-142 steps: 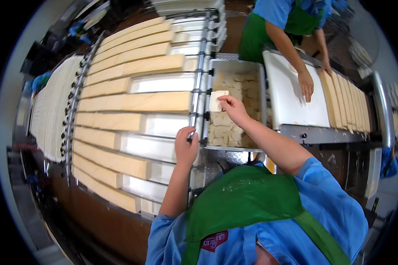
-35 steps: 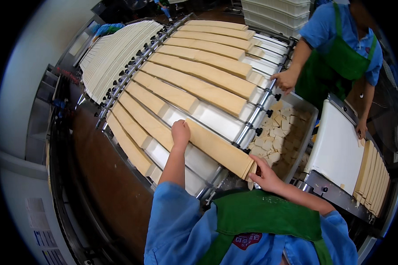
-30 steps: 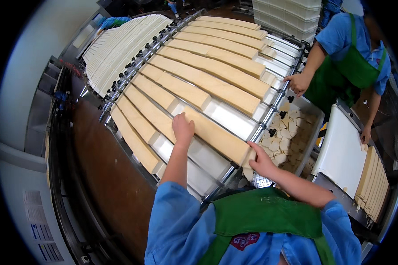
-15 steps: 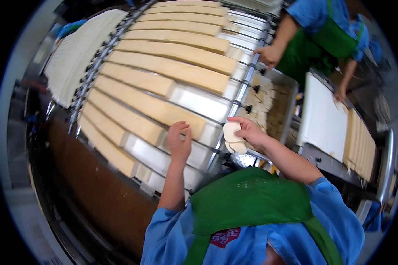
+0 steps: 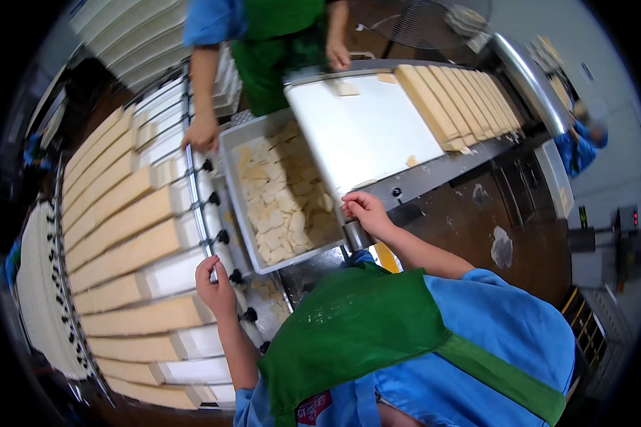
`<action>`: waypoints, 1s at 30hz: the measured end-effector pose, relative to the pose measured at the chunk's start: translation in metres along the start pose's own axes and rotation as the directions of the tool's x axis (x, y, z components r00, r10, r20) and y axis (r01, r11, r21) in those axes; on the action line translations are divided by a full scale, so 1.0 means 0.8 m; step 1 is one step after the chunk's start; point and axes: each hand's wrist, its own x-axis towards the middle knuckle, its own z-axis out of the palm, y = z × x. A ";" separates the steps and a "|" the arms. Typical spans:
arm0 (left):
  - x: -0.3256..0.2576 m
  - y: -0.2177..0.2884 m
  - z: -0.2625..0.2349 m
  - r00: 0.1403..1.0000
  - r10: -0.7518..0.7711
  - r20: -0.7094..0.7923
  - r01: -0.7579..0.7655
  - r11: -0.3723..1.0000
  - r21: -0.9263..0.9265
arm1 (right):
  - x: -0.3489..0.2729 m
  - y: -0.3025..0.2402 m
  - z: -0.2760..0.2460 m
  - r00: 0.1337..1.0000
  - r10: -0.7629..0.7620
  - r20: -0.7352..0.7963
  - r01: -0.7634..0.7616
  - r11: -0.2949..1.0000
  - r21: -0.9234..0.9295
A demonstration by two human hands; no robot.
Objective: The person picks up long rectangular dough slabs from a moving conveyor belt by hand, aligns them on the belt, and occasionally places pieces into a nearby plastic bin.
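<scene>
My right hand [image 5: 367,212] is beside the near left corner of a white flat-topped surface [image 5: 377,135]. Its fingertips are drawn together, with no slice visible in them. Below and left of that hand lies a grey-white rectangular tub [image 5: 229,160], holding a heap of thin, pale, cream-coloured slices [image 5: 274,206]. My left hand [image 5: 216,285] hovers by the metal rail [image 5: 196,188] of the rack, fingers curled in and nothing showing between them. Long cream-coloured slabs [image 5: 128,245] lie side by side across the rack, left of that hand.
A co-worker in blue and green stands beyond the tub, one hand [image 5: 201,132] on the rail, the other [image 5: 338,55] by the white surface. Upright pale slabs [image 5: 456,99] are lined up there. Black knobs [image 5: 223,236] stick out along the rack. A metal roller [image 5: 534,78] stands far right.
My view has swung right, toward the tub and white surface. The pale slices that were in my right hand no longer show there. My left hand has moved from over the slabs to the rail.
</scene>
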 end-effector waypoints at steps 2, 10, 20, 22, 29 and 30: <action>0.013 0.018 0.041 0.997 0.027 0.067 -0.024 0.999 -0.044 | 0.003 0.004 -0.042 0.994 0.003 -0.109 0.002 0.999 0.047; 0.036 0.085 0.183 0.965 0.057 0.258 -0.041 0.997 -0.068 | 0.046 0.027 -0.247 0.641 0.177 -0.747 0.009 0.971 0.238; 0.053 0.176 0.348 0.893 0.098 0.440 -0.107 0.994 -0.003 | 0.115 0.055 -0.422 0.293 0.061 -0.954 -0.046 0.998 0.049; 0.059 0.188 0.386 0.865 0.130 0.484 -0.159 0.987 0.019 | 0.125 0.061 -0.420 0.353 0.028 -0.935 -0.062 0.998 0.006; 0.091 0.229 0.529 0.728 0.229 0.646 -0.263 0.964 -0.046 | 0.136 0.063 -0.406 0.449 -0.180 -0.875 -0.192 0.937 -0.291; 0.101 0.228 0.555 0.686 0.203 0.698 -0.254 0.967 -0.031 | 0.133 0.058 -0.406 0.460 -0.181 -0.869 -0.191 0.936 -0.296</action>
